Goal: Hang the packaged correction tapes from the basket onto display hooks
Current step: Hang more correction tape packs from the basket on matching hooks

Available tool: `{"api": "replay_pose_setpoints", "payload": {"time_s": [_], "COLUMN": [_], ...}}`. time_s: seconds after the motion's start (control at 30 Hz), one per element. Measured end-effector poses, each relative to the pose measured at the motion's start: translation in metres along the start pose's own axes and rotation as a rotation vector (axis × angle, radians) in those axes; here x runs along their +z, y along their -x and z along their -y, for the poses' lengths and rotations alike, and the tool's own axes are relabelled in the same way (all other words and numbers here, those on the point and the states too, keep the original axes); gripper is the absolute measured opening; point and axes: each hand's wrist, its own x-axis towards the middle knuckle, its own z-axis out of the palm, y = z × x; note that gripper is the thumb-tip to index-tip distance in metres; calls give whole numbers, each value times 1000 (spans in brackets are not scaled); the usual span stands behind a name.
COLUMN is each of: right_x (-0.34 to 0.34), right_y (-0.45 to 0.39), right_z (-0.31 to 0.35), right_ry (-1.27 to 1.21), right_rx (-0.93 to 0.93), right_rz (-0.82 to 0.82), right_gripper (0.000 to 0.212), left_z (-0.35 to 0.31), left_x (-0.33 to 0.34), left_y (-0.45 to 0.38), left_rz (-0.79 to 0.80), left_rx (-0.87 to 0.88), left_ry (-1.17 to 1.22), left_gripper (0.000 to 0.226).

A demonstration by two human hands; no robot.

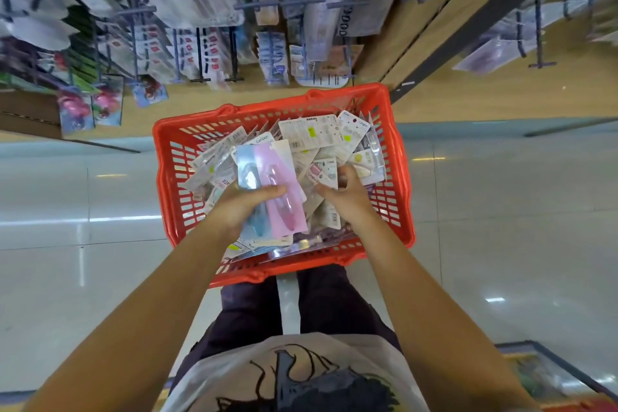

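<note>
A red plastic basket (398, 177) stands on the floor below me, filled with several packaged correction tapes (314, 134). My left hand (240, 207) grips a small fanned stack of packs, a blue one (245, 167) and a pink one (284, 197) on top, above the basket's middle. My right hand (347, 194) is down among the loose packs at the basket's right side with its fingers curled at a pack; whether it holds one is unclear. Display hooks (302, 3) with hanging stationery packs run across the wooden shelf wall above the basket.
Rows of hanging goods fill the left of the wall, among them pink-printed packs (107, 104) low down. A dark metal upright (475, 20) divides the wall from a second panel with more hooks (538, 30). Glossy floor tiles surround the basket; my legs are right behind it.
</note>
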Motion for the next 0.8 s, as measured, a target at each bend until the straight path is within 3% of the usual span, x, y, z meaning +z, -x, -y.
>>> {"api": "replay_pose_setpoints", "payload": {"time_s": [0.17,0.33,0.43,0.6,0.8], "right_x": [-7,-41,-59,-69,-66], "right_y": [14,47,78,137,202], "right_z": [6,23,51,123,215], "right_ry": [-179,-265,-342,-444,-374], "right_rx": [6,-53,-125,-312,-579], "right_rz": [33,34,41,175,154], "right_gripper": [65,56,51,40,40], "left_z": [-7,-22,-42,-95,-174], "left_x": [-5,-12,-11,-2,-16], "left_y": [12,29,49,101,179], "left_rz": [50,58,83,146,164], "left_rx": [64,89,136,274,549], "left_ry": [11,10,43,77,159], "left_gripper": [61,72,60,18,27]}}
